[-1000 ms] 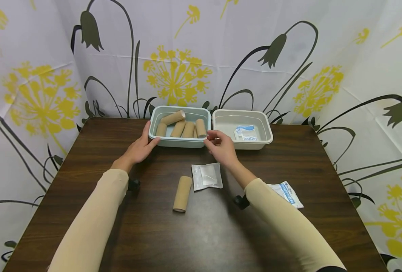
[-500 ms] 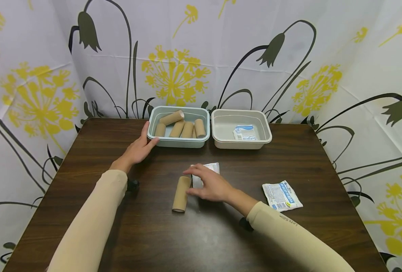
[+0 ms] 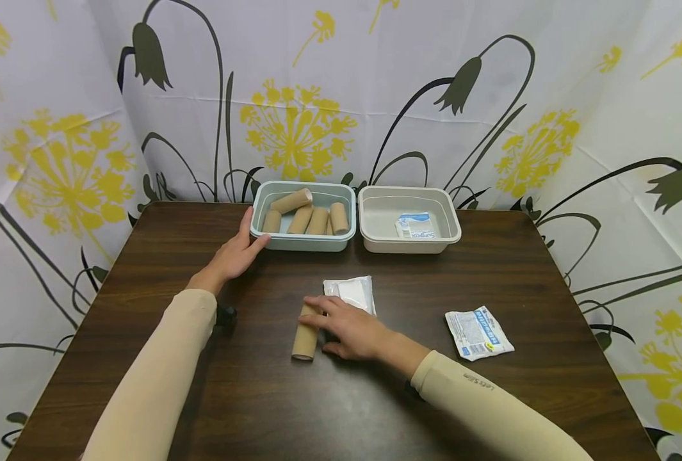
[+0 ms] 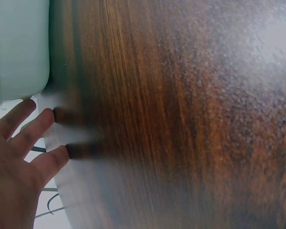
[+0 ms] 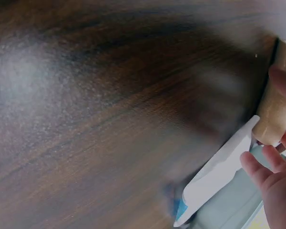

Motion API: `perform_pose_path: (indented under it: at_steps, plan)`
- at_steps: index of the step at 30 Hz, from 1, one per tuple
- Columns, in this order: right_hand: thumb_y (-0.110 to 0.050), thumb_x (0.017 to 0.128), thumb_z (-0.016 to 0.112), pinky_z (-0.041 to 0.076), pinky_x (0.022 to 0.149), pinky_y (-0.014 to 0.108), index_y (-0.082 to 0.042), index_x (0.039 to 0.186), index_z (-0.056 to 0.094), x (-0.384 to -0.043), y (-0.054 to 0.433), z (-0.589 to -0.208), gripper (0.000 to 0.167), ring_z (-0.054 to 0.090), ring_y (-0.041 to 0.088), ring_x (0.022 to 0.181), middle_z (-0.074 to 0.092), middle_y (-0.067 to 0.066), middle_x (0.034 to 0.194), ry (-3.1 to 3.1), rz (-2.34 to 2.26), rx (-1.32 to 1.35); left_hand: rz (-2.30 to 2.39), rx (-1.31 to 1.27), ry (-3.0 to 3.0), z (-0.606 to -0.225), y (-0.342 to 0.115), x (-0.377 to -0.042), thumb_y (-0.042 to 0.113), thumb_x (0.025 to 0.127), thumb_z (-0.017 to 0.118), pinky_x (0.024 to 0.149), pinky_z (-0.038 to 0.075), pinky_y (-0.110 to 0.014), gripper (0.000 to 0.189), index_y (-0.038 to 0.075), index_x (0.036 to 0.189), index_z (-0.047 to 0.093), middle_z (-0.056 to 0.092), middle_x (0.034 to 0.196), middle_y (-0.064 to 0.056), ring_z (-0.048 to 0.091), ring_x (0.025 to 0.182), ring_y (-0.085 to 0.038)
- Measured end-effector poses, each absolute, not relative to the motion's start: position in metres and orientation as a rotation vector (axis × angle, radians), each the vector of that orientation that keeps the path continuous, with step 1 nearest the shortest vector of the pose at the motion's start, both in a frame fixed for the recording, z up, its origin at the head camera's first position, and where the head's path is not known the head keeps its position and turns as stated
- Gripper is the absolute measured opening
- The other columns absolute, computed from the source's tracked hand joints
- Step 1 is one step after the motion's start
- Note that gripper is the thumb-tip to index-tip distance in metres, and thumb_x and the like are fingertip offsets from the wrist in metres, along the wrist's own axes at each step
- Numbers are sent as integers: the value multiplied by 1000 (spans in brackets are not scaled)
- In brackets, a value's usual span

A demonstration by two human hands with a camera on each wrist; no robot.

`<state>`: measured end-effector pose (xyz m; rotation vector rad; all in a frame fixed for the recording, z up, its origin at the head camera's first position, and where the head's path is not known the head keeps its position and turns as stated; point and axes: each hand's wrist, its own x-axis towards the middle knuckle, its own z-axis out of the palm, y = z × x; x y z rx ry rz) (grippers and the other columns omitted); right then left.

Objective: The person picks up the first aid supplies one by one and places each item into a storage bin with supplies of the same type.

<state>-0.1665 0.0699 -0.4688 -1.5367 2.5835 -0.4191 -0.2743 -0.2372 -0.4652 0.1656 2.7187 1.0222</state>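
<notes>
A: Biggest first, what do we have?

B: A flower-printed curtain [image 3: 387, 137] hangs behind a dark wood-grain worktop [image 3: 248, 397]. Along the far edge we see two plastic trays side by side: a pale blue tray [image 3: 303, 243] holding several short cardboard tubes [image 3: 317, 221], and, on its right, a beige tray [image 3: 404, 246] with a small blue-and-white packet [image 3: 415, 225] inside.

A: And the hands?

B: The left hand [image 3: 230, 258] rests against the pale blue tray's left end, thumb at its near left corner, fingers loose and fairly straight. The right hand [image 3: 352, 328] is over mid-worktop, fingers bent across a lone cardboard tube [image 3: 304, 340], thumb by its right side. Whether it grips firmly, we cannot tell.

A: How does that tube lie?

B: On its side near the worktop's middle, long axis running roughly from near edge to far edge, far end leaning slightly right. We judge the crossing matters most: the right hand, much the nearer, comes from the right and spans the far half.

A: Anything else?

B: A white packet [image 3: 357, 291] lies just beyond the right hand, partly hidden by it; a printed packet [image 3: 479, 333] lies well apart, toward the right edge.
</notes>
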Motion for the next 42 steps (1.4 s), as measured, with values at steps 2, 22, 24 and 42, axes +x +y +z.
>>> perform_pose_path:
  at_steps: [2, 22, 24, 42]
  plan:
    - [-23, 86, 76, 39, 105, 40, -22, 145, 49, -166, 69, -471, 64, 37, 25, 136, 33, 8, 155, 2601, -376, -1566, 1023, 166, 2719, -465, -237, -274, 62, 100, 33, 108, 18, -66, 82, 31, 154, -22, 13, 160, -24, 22, 141, -49]
    - [-16, 93, 67, 47, 85, 30, -28, 130, 63, -166, 64, -471, 39, 51, 17, 109, 54, 0, 124, 2687, -234, -1738, 1012, 181, 2722, -466, -239, -275, 65, 99, 32, 108, 18, -66, 83, 35, 152, -24, 12, 160, -23, 22, 141, -48]
    - [-12, 93, 65, 45, 92, 29, -22, 129, 64, -166, 64, -472, 37, 51, 17, 113, 55, 0, 124, 2666, -268, -1780, 1016, 181, 2720, -466, -239, -275, 64, 99, 32, 108, 18, -66, 83, 34, 152, -24, 12, 160, -23, 22, 141, -49]
    - [-6, 92, 65, 45, 94, 22, -19, 127, 65, -163, 67, -468, 37, 54, 14, 114, 59, 1, 123, 2557, -514, -1863, 1024, 182, 2718, -467, -238, -275, 64, 99, 32, 108, 17, -67, 83, 35, 152, -24, 12, 161, -22, 21, 141, -48]
